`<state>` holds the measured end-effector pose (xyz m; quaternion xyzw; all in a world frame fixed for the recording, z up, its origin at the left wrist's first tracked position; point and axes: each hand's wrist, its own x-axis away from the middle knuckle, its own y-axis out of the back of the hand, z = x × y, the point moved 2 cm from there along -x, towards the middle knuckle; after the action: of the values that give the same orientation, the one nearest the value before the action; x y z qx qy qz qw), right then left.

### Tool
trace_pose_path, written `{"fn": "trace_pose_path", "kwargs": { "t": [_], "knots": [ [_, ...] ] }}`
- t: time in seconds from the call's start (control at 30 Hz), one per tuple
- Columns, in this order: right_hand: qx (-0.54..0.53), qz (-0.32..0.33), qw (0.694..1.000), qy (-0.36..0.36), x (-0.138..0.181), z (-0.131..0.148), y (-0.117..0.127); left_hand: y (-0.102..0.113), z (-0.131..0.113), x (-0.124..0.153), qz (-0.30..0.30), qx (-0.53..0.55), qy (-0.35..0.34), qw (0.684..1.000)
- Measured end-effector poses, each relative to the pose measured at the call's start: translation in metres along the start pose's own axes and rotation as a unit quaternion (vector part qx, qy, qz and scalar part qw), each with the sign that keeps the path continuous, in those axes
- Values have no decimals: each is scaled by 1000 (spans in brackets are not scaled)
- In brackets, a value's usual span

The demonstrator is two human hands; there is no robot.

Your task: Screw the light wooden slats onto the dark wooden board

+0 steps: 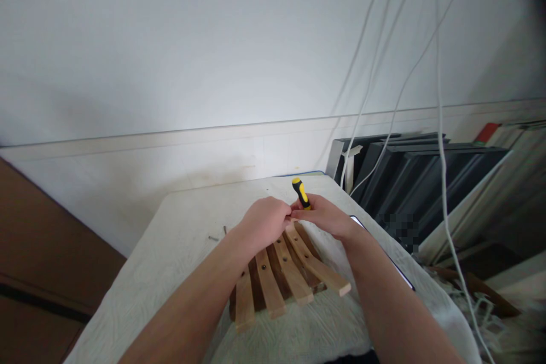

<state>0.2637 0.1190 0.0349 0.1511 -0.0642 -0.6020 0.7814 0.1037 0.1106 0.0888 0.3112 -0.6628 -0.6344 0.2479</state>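
Note:
My left hand is closed, its fingertips meeting those of my right hand over the far end of a wooden piece. What the left fingertips pinch is hidden. A yellow and black screwdriver sticks up from my right hand, handle uppermost, its lower part hidden by the fingers. Below both hands lie several pale wooden slats, spaced apart across a darker wooden base. Dark round screw heads or holes show in the slats. My left forearm covers part of the leftmost slat.
Two loose screws lie on the cloth-covered table left of the slats. A phone-like device rests by the right edge, partly behind my forearm. Dark flat panels lean at the right, and white cables hang before them.

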Motion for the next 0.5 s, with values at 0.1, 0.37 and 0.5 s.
{"fn": "trace_pose_path", "kwargs": {
  "t": [0.1,0.37,0.5],
  "knots": [
    [0,27,1000,6,2,2,2,-2,0,-3,-2,6,-5,1000],
    [8,59,998,16,6,10,1,-8,0,-6,-15,-1,-47,999],
    [25,69,997,20,6,11,1,-9,0,-7,-13,-4,-43,999]
  ]
}}
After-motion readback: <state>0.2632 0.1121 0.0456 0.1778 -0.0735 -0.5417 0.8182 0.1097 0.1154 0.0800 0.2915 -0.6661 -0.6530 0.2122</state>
